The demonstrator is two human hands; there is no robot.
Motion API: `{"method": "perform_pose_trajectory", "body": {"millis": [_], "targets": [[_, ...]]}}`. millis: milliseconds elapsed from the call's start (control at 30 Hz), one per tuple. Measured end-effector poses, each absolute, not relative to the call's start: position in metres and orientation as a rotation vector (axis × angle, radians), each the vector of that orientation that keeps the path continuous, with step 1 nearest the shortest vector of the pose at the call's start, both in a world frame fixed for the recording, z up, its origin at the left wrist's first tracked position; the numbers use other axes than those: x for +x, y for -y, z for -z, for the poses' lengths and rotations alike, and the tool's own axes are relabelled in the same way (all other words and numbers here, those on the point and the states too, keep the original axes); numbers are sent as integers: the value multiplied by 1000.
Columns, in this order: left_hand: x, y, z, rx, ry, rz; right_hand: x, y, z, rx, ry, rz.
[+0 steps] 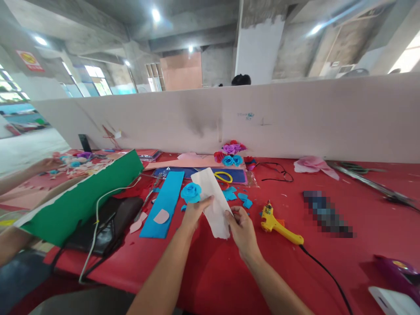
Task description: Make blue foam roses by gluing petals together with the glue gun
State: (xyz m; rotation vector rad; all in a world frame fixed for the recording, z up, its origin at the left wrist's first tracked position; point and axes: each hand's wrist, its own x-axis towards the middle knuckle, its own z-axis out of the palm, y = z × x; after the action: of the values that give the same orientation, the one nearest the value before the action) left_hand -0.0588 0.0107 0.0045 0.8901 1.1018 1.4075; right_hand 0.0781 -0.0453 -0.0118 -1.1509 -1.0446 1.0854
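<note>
In the head view, the pale paper strip point(213, 199) is held up at a slant above the red surface point(210, 280), between the person's two hands; the left hand point(197, 211) has its grip closed at the strip's left edge, thumb laid across the paper; the right hand point(243, 227) pinches the right edge, its grip narrowed to thumb against curled fingers; a blue paper flower point(190, 193) sits right by the left hand, though whether that grip also has hold of it I cannot tell; just left lies a folded blue paper strip point(169, 190) bearing a pink petal point(162, 216); blue scraps point(245, 201) lie beyond the right hand; a yellow glue gun point(280, 228) rests to its right; a cluster of paper flowers point(230, 153) lies farther back, near the partition point(151, 122).
</note>
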Motion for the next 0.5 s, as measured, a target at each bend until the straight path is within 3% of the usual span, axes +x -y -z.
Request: {"method": "perform_pose_trajectory", "body": {"millis": [500], "targets": [[-84,-22,-9,890,-1262,-1686,74,26,-13,-1089,1394,-1217]]}}
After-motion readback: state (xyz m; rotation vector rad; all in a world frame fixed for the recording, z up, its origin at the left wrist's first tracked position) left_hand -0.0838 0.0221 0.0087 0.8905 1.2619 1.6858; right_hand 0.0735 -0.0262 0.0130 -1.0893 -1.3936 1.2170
